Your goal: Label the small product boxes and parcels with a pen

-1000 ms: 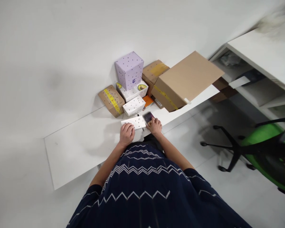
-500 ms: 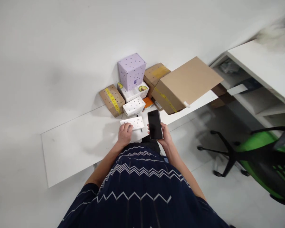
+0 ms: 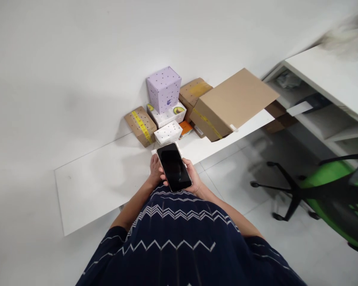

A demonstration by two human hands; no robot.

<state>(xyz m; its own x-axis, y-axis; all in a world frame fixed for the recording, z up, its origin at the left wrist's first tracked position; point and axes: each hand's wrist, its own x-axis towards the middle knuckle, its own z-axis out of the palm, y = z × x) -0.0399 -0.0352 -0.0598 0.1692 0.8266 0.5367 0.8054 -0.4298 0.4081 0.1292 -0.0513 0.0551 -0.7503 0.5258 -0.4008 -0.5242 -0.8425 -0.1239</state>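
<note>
A black-screened smartphone (image 3: pixel 174 167) lies in my right hand (image 3: pixel 193 176), screen up, with the thumb along its right edge and fingertips curled round its left side. Beneath it, on the table, a small white patterned box (image 3: pixel 154 151) shows only at its edges; the phone hides most of it. My left hand (image 3: pixel 154 170) is closed at the near left side of that box, its fingers partly covered by the phone. Just beyond stands another white box with small dark marks (image 3: pixel 168 133).
Behind are a lilac box (image 3: pixel 164 91) on a white avocado-print box (image 3: pixel 167 116), a taped brown box (image 3: pixel 141 126), an orange box (image 3: pixel 185 129) and a large carton (image 3: pixel 235 103) on the white table (image 3: pixel 92 190). To the right stand white shelves (image 3: pixel 346 87) and a green-black chair (image 3: pixel 325 186).
My right hand has brought the phone left and slightly toward me, tilting it over the near white box. My left hand stays by that box, now partly covered by the phone.
</note>
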